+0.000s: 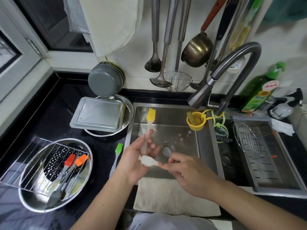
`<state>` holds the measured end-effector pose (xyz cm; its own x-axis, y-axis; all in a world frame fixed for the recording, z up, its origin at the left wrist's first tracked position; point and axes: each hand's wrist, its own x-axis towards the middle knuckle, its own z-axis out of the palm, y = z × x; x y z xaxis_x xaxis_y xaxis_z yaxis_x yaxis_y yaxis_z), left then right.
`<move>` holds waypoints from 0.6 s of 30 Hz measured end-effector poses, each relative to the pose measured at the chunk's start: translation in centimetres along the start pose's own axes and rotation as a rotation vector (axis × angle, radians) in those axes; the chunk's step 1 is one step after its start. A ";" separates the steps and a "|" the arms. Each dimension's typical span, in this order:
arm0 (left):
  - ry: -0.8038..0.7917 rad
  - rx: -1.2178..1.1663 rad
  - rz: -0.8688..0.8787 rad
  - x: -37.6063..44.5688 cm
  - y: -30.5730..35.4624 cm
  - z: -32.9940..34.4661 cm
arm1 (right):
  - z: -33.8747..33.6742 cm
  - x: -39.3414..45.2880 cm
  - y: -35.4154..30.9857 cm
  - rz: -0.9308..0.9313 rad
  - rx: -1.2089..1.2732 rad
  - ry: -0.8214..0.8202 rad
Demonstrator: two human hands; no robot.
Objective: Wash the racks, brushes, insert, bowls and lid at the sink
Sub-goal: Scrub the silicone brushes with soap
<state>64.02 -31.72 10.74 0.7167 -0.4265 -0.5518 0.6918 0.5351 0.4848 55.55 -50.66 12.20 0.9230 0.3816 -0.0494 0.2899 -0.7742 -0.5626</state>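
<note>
Over the sink (196, 146), my left hand (134, 161) grips the clear handle of a yellow silicone brush (150, 118), bristles pointing away from me. A blob of white foam (147, 161) sits at the handle's near end. My right hand (186, 171) pinches that foamy end with thumb and fingertips. A green brush (118, 151) lies on the counter by the sink's left edge. A steel bowl (29, 196) at the left holds a wire rack (25, 166), a perforated insert (58, 160), a red brush (69, 161) and an orange brush (81, 161).
An upturned rectangular metal tray (98, 117) rests on a second steel bowl (129, 112) behind the counter. The faucet (214, 83) arcs over the sink. A yellow cup (196, 122), detergent bottle (259, 95) and drainer with another rack (249, 140) stand right. A white towel (174, 196) lies along the front edge.
</note>
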 end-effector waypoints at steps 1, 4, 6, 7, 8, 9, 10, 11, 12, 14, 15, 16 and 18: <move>0.017 0.053 0.000 0.2 0.3 -0.4 | 0.1 -0.4 0.1 -0.012 0.024 -0.014; 0.075 0.207 0.006 0.6 1.0 -1.6 | -1.0 0.0 1.9 0.087 0.055 0.118; 0.076 0.260 0.014 0.5 1.0 -2.1 | -2.0 0.8 2.8 0.171 0.075 0.266; 0.075 0.269 0.010 0.3 0.9 -2.1 | -2.2 1.1 2.9 0.187 0.079 0.308; 0.070 0.278 0.004 0.1 0.7 -2.1 | -2.4 1.4 2.9 0.187 0.073 0.324; 0.059 0.285 0.000 -0.1 0.5 -1.8 | -2.5 1.8 2.9 0.183 0.052 0.322; 0.045 0.292 0.003 -0.3 0.2 -1.5 | -2.6 2.1 2.9 0.187 0.018 0.317; 0.028 0.294 0.008 -0.5 0.0 -1.3 | -2.6 2.5 3.0 0.204 -0.023 0.317; 0.015 0.282 0.016 -0.7 -0.2 -0.9 | -2.7 2.7 2.9 0.228 -0.064 0.322; -0.009 0.217 0.030 -1.0 -0.5 -0.3 | -2.2 2.7 2.3 0.253 -0.125 0.304; -0.020 0.187 0.036 -1.1 -0.6 -0.1 | -1.5 2.4 1.6 0.228 -0.134 0.259; -0.028 0.170 0.043 -1.1 -0.7 -0.2 | -0.7 1.8 0.7 0.174 -0.143 0.201; -0.032 0.148 0.057 -1.2 -0.7 -0.5 | 0.0 1.3 0.1 0.102 -0.186 0.150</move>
<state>62.64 -31.24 10.76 0.7557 -0.4226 -0.5002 0.6540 0.4467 0.6106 56.82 -50.24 12.05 0.9730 0.2287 0.0327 0.2225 -0.8897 -0.3987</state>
